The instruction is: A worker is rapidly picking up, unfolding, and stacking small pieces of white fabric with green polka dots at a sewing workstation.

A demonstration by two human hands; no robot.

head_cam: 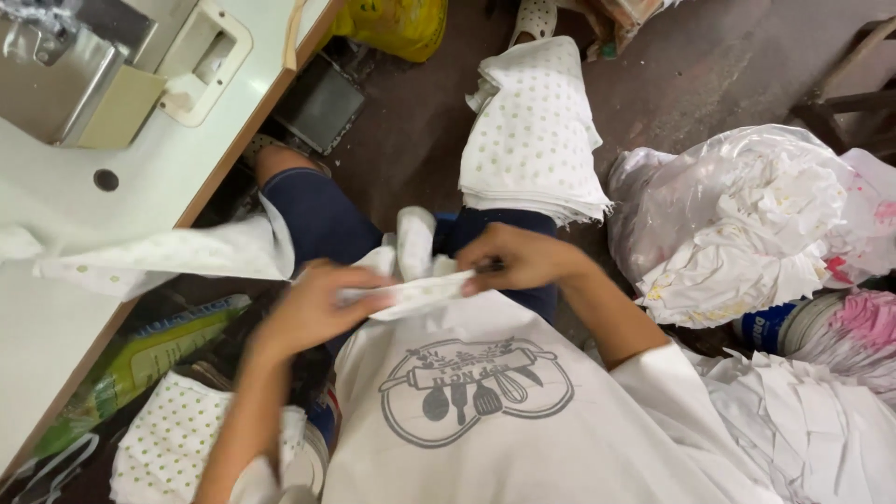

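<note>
Over my lap, my left hand (313, 303) and right hand (513, 259) each pinch 1 end of a folded white cloth strip (411, 294). Beyond, a stack of dotted white cloth (532, 131) rests on my right knee.

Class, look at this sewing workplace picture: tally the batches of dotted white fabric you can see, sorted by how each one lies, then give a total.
Neat stack on the person's knee: 1
Small strip held between left hand and right hand, strip: 1
Piece draped off the sewing table: 1
Loose bundle by the left forearm: 1
Total: 4
</note>
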